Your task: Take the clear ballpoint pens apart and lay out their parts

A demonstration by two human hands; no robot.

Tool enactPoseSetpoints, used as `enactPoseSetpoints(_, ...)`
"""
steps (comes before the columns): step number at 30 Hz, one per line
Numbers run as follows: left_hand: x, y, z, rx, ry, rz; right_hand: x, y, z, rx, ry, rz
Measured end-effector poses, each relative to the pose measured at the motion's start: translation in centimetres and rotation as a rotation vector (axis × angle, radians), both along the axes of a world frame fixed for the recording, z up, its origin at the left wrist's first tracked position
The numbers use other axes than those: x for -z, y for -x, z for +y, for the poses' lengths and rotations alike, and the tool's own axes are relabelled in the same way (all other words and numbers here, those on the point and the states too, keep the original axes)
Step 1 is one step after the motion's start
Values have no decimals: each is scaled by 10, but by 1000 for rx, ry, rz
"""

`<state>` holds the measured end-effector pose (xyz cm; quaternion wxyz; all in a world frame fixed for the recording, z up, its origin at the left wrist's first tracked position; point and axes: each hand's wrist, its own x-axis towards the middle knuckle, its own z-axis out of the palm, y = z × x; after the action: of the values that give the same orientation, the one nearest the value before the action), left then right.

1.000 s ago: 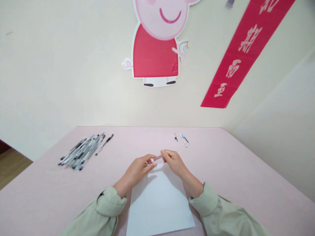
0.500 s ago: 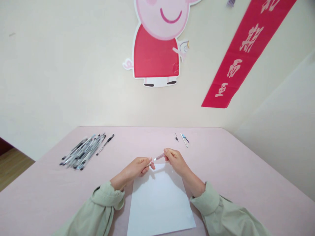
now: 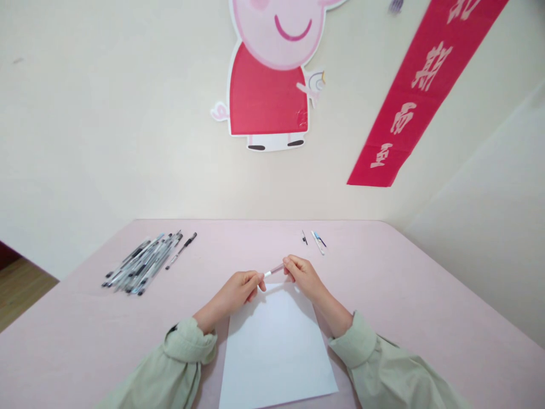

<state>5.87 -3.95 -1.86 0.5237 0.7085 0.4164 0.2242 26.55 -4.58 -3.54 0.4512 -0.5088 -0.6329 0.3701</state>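
Observation:
Between my two hands a slim pen [image 3: 273, 270], whitish on the left and darker clear toward the right, is held over the top edge of a white sheet of paper [image 3: 276, 346]. My left hand [image 3: 244, 287] is closed round its left end, thumb on top. Its right end is pinched in the fingers of my right hand [image 3: 301, 274]. Both ends are hidden by my fingers. The paper lies flat on the pink table [image 3: 409, 318], its near right corner slightly toward my right sleeve.
A pile of pens [image 3: 142, 264] with black ends lies at the table's left, and a single black-gripped pen [image 3: 181, 250] beside it. Small pen parts [image 3: 318, 241] and a thin black piece [image 3: 304, 237] lie at the back right. The wall [image 3: 170, 170] rises behind the table.
My left hand has turned slightly and covers more of the pen's left end, where red marks showed before. Both hands otherwise keep their hold, and the view has shifted a little.

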Motion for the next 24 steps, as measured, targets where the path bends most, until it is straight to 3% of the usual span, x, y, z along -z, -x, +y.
enactPoseSetpoints(3, 1, -1, 0, -6, -31, 10, 1, 0, 1, -21, 3, 14)
enactPoseSetpoints(9, 7, 1, 3, -112, -279, -78, 3, 0, 2, -33, 14, 56)
enactPoseSetpoints(17, 13, 4, 5, -113, -271, 69, 7, 2, 3, -51, 57, 145)
enactPoseSetpoints(24, 17, 4, 5, -140, -345, -15, 12, 2, 4, -73, 97, 209)
